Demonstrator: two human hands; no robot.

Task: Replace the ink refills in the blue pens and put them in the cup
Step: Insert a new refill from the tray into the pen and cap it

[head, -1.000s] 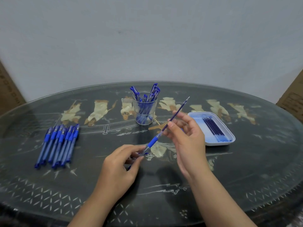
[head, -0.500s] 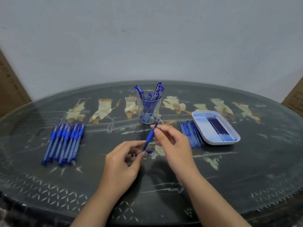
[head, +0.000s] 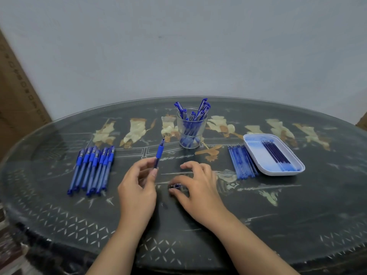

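Note:
My left hand (head: 139, 187) pinches the lower end of a blue pen barrel (head: 159, 153), which points up and away with its blue grip on top. My right hand (head: 196, 187) rests low on the table with its fingertips closing on a small blue pen part (head: 176, 186). A clear glass cup (head: 190, 130) stands beyond my hands with several blue pens in it. Several capped blue pens (head: 92, 169) lie in a row at the left. Loose light-blue refills (head: 242, 162) lie beside a white tray (head: 256, 153) that holds dark-blue refills (head: 275, 153).
The oval dark table has a glass top with painted figures (head: 137, 130). Cardboard boxes (head: 17, 96) lean at the far left and far right edges. A pale wall rises behind the table.
The refill held up by my right hand has gone into the barrel. My left hand now holds the barrel upright alone, and my right hand has dropped to the table onto a small blue part.

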